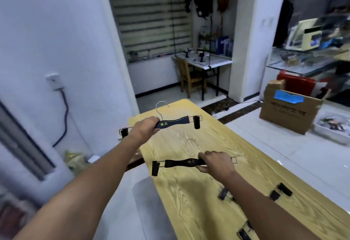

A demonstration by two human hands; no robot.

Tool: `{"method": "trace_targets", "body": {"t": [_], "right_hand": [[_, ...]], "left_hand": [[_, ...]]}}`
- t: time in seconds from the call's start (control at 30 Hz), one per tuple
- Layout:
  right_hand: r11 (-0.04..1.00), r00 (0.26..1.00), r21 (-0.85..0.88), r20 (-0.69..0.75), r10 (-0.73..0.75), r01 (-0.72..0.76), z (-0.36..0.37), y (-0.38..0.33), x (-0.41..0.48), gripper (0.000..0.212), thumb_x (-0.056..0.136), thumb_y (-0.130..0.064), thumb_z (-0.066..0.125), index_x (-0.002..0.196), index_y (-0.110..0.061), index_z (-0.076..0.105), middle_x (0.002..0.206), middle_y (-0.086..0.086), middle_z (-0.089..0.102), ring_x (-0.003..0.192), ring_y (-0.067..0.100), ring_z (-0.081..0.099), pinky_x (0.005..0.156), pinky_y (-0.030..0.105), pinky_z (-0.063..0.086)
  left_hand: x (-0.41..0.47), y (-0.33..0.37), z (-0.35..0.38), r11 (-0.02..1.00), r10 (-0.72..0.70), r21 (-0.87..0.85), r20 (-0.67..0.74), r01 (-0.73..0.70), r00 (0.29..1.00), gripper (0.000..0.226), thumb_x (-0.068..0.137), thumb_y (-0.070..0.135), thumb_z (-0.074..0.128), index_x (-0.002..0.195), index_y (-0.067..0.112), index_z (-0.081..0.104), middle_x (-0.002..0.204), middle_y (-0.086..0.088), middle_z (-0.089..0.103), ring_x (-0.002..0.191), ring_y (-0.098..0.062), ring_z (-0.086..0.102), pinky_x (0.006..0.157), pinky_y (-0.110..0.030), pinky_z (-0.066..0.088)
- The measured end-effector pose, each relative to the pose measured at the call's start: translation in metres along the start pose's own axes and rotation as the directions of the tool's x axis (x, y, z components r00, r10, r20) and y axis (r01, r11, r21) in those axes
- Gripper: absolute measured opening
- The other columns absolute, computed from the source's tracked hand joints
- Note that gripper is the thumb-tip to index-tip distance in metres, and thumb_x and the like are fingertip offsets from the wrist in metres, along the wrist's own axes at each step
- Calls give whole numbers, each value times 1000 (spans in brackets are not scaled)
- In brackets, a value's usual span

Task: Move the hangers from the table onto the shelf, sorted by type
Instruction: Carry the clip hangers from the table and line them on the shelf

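My left hand [144, 126] grips a black clip hanger [176, 121] with yellow lettering and a metal hook, held above the far end of the wooden table [189, 192]. My right hand [215, 162] grips a second black clip hanger [181, 163] by its right half, just above the table's middle. More black clip hangers [280, 192] lie on the table near my right forearm, partly hidden by it, and another hanger [244, 233] lies at the bottom edge. No shelf is in view.
A white wall with a socket and cable [62, 111] stands to the left. A cardboard box [289, 109] sits on the tiled floor at right. A small desk and wooden chair [191, 77] stand farther back, with glass counters [303, 63] at the far right.
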State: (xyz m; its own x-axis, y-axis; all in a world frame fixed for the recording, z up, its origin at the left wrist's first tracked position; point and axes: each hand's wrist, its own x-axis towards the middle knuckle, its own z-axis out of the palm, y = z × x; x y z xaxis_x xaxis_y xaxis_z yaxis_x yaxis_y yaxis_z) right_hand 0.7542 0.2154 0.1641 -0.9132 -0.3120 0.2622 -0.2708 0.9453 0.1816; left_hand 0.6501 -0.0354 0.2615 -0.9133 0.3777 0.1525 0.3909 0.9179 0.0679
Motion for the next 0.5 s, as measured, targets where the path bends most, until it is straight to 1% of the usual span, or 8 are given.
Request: {"method": "trace_targets", "body": {"t": [0.07, 0.13, 0.23, 0.33, 0.4, 0.47, 0.5], "right_hand": [[998, 997, 17, -41, -61, 62, -8, -11, 1, 41, 48, -59, 82, 55, -28, 56, 44, -8, 50, 34, 11, 50, 37, 18, 15], [989, 982, 28, -121, -143, 147, -18, -27, -2, 41, 49, -59, 81, 54, -27, 57, 45, -8, 50, 35, 11, 50, 38, 19, 16], [960, 939, 55, -227, -257, 276, -26, -58, -7, 41, 50, -60, 81, 56, -26, 58, 48, -6, 52, 37, 12, 52, 36, 18, 20], [912, 878, 110, -336, -340, 395, -31, -94, -10, 40, 51, -58, 82, 57, -26, 58, 50, -6, 52, 39, 12, 53, 35, 17, 28], [869, 833, 143, -394, -389, 473, -37, -122, -12, 40, 51, -56, 83, 57, -25, 58, 52, -7, 53, 40, 12, 54, 35, 17, 30], [821, 778, 146, -443, -445, 552, -45, -154, -14, 38, 54, -57, 81, 58, -26, 59, 53, -7, 54, 43, 11, 55, 36, 17, 30], [798, 752, 144, -466, -467, 585, -50, -169, -14, 36, 58, -58, 77, 59, -26, 59, 54, -7, 54, 44, 10, 56, 36, 18, 31]], "left_hand": [[-27, -5, -12, 997, -70, 21, -11, 70, 997, 26, 95, 26, 50, 118, 14, 53, 117, -4, 58, 108, -24, 54, 81, -33, 42], [-57, -9, -23, 990, -135, 32, -33, 136, 990, 26, 95, 26, 51, 118, 14, 53, 117, -5, 58, 109, -24, 54, 82, -34, 42], [-104, -22, -35, 968, -249, 19, -40, 250, 968, 27, 95, 26, 51, 117, 12, 54, 117, -7, 59, 109, -26, 54, 83, -35, 43], [-160, -42, -48, 933, -359, -3, -28, 359, 933, 27, 95, 28, 51, 113, 9, 55, 114, -10, 60, 107, -30, 56, 86, -40, 47], [-203, -57, -56, 898, -440, -8, -35, 440, 897, 27, 95, 28, 51, 111, 8, 56, 111, -12, 60, 104, -31, 57, 86, -43, 47], [-250, -70, -65, 853, -521, -14, -65, 521, 851, 28, 94, 26, 52, 112, 5, 56, 111, -14, 61, 103, -32, 57, 85, -42, 47], [-269, -75, -67, 830, -557, -20, -71, 558, 827, 28, 94, 25, 53, 112, 4, 57, 111, -15, 61, 103, -32, 58, 85, -41, 47]]}}
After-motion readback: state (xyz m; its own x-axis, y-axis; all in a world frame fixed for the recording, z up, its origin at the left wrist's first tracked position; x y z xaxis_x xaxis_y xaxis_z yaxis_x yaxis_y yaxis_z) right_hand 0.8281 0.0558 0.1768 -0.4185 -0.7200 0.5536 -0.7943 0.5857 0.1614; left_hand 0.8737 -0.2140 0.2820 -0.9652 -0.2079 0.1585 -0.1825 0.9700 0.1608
